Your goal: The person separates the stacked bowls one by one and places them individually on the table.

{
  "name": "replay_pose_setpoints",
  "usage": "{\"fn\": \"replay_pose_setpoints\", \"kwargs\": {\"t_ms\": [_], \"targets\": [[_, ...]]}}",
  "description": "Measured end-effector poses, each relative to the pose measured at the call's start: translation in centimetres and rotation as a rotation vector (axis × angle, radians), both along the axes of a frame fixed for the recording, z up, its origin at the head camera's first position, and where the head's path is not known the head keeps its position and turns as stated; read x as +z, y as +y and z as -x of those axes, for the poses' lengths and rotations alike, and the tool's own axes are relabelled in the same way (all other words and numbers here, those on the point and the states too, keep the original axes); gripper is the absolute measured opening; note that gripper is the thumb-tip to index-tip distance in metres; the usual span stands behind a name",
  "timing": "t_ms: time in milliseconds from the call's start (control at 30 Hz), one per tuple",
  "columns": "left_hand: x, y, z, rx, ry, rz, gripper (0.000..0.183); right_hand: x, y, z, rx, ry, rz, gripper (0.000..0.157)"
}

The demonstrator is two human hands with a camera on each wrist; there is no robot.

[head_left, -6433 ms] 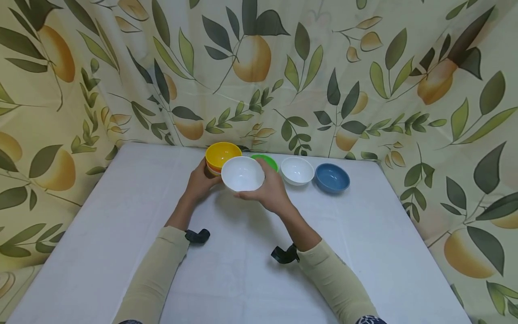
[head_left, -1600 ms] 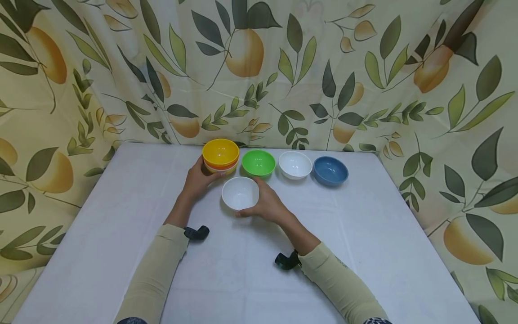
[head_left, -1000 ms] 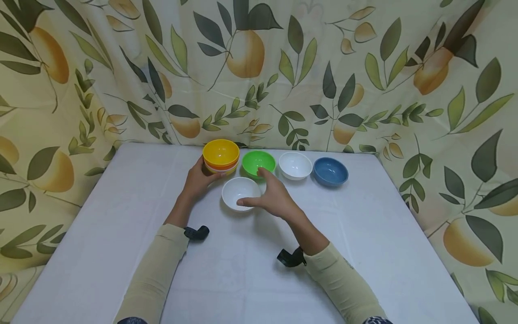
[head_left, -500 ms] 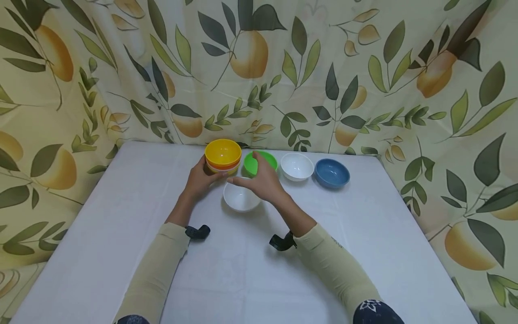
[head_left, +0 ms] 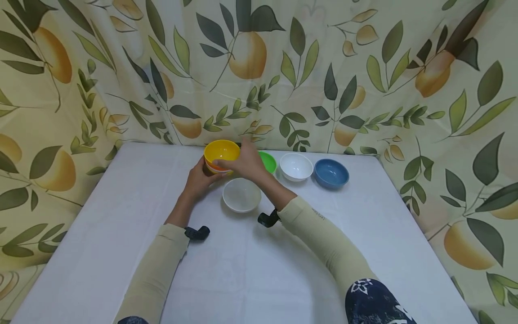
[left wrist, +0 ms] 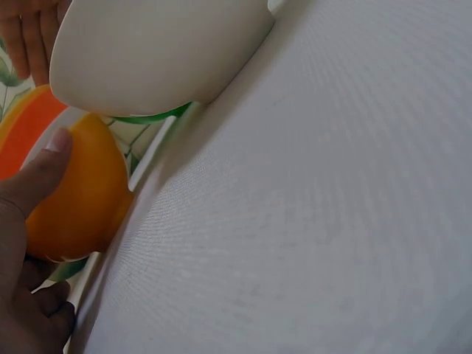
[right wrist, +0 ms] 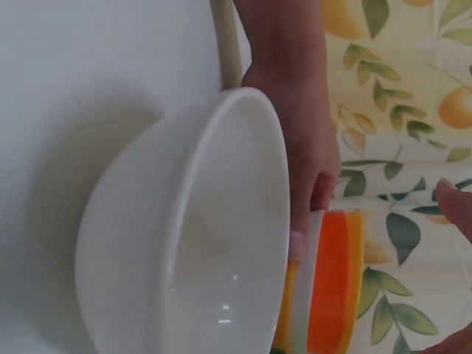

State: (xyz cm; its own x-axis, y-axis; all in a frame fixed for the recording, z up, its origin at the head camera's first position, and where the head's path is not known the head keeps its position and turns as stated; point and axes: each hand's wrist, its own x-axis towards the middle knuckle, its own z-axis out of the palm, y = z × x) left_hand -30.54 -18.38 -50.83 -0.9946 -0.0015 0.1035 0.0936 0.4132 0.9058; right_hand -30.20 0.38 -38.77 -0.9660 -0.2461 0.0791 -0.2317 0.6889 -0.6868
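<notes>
My left hand (head_left: 196,180) grips a stack of bowls at the back of the table, thumb along its near side. On top sits a yellow bowl (head_left: 218,150); orange, white and yellow-orange layers show beneath it in the left wrist view. My right hand (head_left: 248,163) is spread at the stack's right side, its thumb overlapping the yellow rim in the head view. Across a gap from the orange layer (right wrist: 330,284), right-hand fingertips (right wrist: 451,199) appear in the right wrist view. A white bowl (head_left: 241,197) stands upright just in front of the stack.
Right of the stack, a green bowl (head_left: 269,162) is partly hidden by my right hand. Beyond it stand another white bowl (head_left: 296,167) and a blue bowl (head_left: 331,174). A fruit-patterned curtain (head_left: 162,117) hangs behind the white-covered table (head_left: 226,279).
My right hand lowered the white bowl onto the table and let go. It then moved up and left to the stack. My left hand keeps its grip on the stack.
</notes>
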Motion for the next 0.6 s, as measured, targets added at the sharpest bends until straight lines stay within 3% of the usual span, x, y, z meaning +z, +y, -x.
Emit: {"fn": "replay_pose_setpoints", "kwargs": {"t_ms": [233, 600], "targets": [[0.3, 0.0, -0.1, -0.006, -0.002, -0.008, 0.098, -0.8, -1.2, 1.7, 0.008, -0.018, -0.073, 0.113], [0.2, -0.1, -0.1, -0.01, 0.007, 0.005, 0.094, -1.2, -1.6, 2.4, 0.082, -0.028, -0.12, 0.094]]}}
